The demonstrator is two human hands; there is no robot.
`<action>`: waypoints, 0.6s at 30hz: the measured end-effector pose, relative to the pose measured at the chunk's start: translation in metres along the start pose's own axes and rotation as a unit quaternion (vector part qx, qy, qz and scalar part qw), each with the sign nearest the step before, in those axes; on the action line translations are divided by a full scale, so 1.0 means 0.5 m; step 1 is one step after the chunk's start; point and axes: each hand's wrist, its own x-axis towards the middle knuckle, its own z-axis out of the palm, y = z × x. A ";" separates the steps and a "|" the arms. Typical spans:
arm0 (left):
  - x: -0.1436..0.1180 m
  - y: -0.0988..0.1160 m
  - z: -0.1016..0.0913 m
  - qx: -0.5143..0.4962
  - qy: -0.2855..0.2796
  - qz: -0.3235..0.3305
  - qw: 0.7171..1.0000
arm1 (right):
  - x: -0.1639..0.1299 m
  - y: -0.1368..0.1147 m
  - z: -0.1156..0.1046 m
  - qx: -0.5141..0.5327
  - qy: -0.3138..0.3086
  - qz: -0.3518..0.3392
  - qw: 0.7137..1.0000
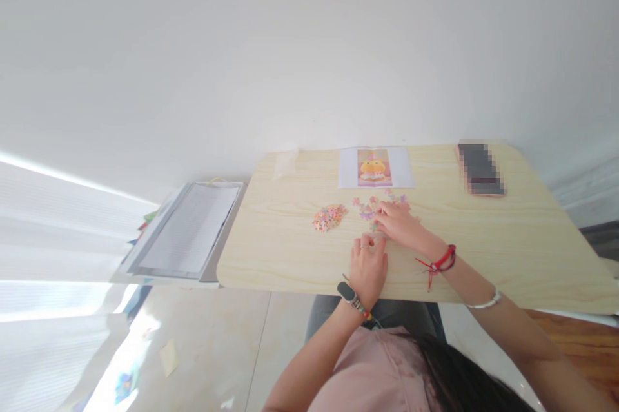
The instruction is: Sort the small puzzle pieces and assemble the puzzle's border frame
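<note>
My right hand (400, 225) reaches over a loose spread of jigsaw puzzle pieces (366, 213), its fingers bent and closed on a small puzzle piece at the fingertips. Just in front of it, my left hand (368, 268) rests on the table with curled fingers; what they hold, if anything, is too small to make out. To the left lies a heap of mixed puzzle pieces (329, 218). Behind the pieces, a white sheet with a printed picture (374, 167) shows a yellow cartoon figure. My right hand partly covers the spread pieces.
The light wooden table (271, 251) stands against a white wall. A phone (481, 169) lies at the back right, and a clear plastic bag (286, 164) at the back left. Left of the table, papers (191, 228) fill a grey tray (223, 231).
</note>
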 end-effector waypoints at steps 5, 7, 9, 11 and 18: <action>-0.004 -0.001 -0.005 0.013 -0.009 -0.002 1.000 | 0.010 -0.004 0.004 -0.047 -0.020 -0.018 0.999; -0.004 0.000 -0.005 0.018 -0.012 -0.002 1.000 | 0.003 0.003 0.002 -0.067 -0.018 -0.015 0.997; -0.004 0.003 -0.005 0.022 -0.016 0.002 1.000 | -0.015 0.018 -0.004 -0.074 -0.006 -0.010 0.997; -0.005 0.007 -0.004 0.023 -0.019 0.009 1.000 | -0.044 0.037 -0.010 -0.076 0.012 -0.006 0.997; 0.000 0.027 0.005 0.011 -0.032 0.027 0.999 | -0.134 0.065 -0.015 -0.096 0.027 -0.019 0.995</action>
